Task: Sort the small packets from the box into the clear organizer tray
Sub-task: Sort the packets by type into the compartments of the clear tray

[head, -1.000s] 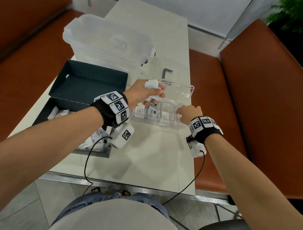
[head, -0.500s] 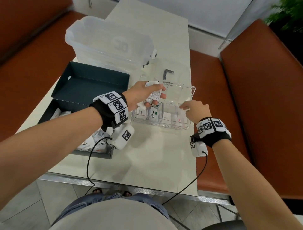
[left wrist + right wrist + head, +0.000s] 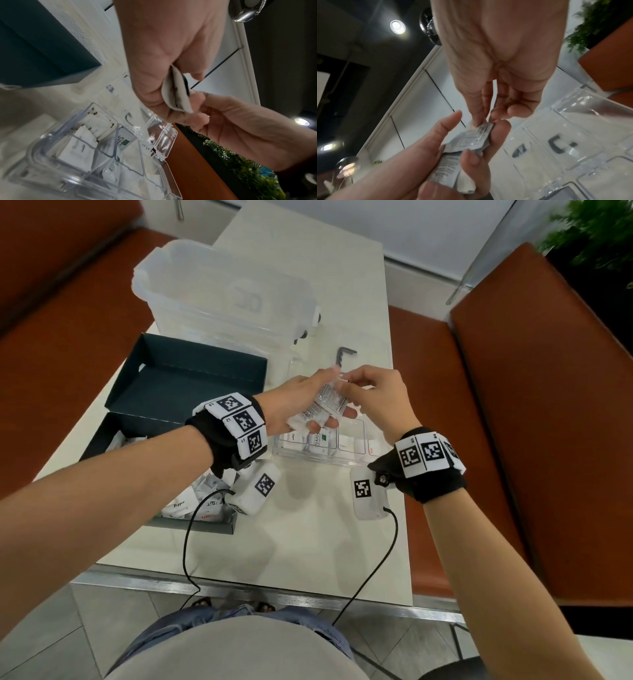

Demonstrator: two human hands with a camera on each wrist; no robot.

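Observation:
My left hand hovers over the clear organizer tray and grips a small stack of white packets. My right hand pinches the top corner of the uppermost packet between thumb and forefinger. The left wrist view has the stack edge-on, curled in the left palm, with right fingers touching it. Some tray compartments hold packets, one with a green mark. The dark box at the left holds several more packets.
The box's dark lid lies open behind it. A large translucent bin stands at the back, and a black hex key lies beside it. Orange benches flank the table. The near table edge is metal-trimmed.
My right hand left the tray's right end, rose and moved left to pinch the top packet in my left hand. The left hand stayed over the tray, its packets now fanned upward.

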